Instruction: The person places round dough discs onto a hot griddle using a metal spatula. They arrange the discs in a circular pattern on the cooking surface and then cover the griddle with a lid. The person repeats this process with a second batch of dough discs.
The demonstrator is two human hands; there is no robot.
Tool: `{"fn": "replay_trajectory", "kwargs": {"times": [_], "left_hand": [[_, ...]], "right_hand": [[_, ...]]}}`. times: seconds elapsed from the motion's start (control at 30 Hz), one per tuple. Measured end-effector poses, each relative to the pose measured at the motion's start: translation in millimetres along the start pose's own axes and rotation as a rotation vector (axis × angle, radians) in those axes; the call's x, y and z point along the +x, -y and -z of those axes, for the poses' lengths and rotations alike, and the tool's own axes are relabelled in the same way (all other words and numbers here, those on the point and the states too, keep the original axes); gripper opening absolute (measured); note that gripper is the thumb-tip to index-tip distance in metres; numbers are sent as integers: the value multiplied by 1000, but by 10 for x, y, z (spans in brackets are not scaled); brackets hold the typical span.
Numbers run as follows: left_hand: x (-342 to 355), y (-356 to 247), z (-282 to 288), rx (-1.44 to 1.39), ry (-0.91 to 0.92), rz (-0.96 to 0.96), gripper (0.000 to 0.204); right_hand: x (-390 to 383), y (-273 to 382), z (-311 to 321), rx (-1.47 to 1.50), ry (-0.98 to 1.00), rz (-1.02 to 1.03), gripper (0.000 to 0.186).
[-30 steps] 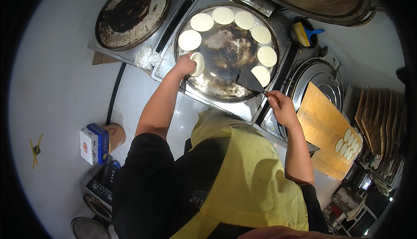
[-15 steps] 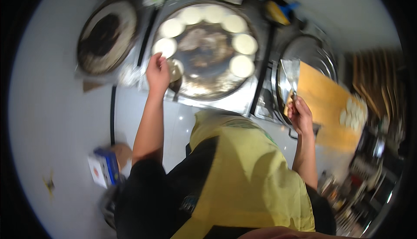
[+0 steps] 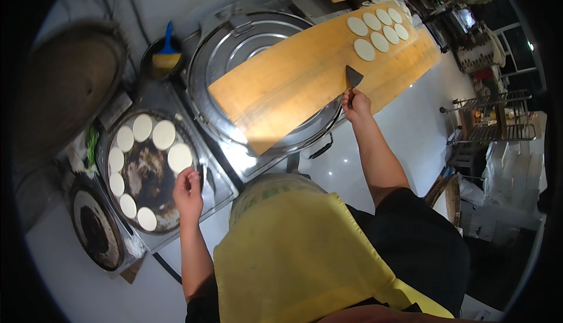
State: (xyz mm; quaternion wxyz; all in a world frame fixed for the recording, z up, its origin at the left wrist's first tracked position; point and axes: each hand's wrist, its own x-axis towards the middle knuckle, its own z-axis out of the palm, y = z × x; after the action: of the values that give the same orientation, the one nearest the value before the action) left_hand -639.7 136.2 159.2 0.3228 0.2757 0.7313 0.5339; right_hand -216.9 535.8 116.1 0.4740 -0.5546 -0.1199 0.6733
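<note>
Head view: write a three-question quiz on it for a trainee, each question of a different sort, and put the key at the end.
1. Which hand holds the scraper?
2. True or false: the pale discs on the griddle lie toward its rim, around a middle without discs.
3. What colour is the handle of the tool standing in the dark pot? A) red B) blue C) white

Key: 1. The right hand. 2. True. 3. B.
</note>
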Motion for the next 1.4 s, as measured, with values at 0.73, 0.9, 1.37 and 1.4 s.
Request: {"fn": "replay_trajectory", "kwargs": {"times": [0.73,0.9,1.37,1.4], "left_hand": [[1211,-1770,-4011,-829,772,456,49],[1111,-1633,-4042,-725,548,441,42],[-63,-1006,-1812,-891,127,511,45],[-222,-755,-1561,-886,62,528,45]], "right_hand": [[-521,2080,130,-1189,852,257,28],[-300,1814,321,-1003,559,507,25],[2872,1433,100,-381,473,573,26],[2908,1404,34,-300,534,472,24]]}}
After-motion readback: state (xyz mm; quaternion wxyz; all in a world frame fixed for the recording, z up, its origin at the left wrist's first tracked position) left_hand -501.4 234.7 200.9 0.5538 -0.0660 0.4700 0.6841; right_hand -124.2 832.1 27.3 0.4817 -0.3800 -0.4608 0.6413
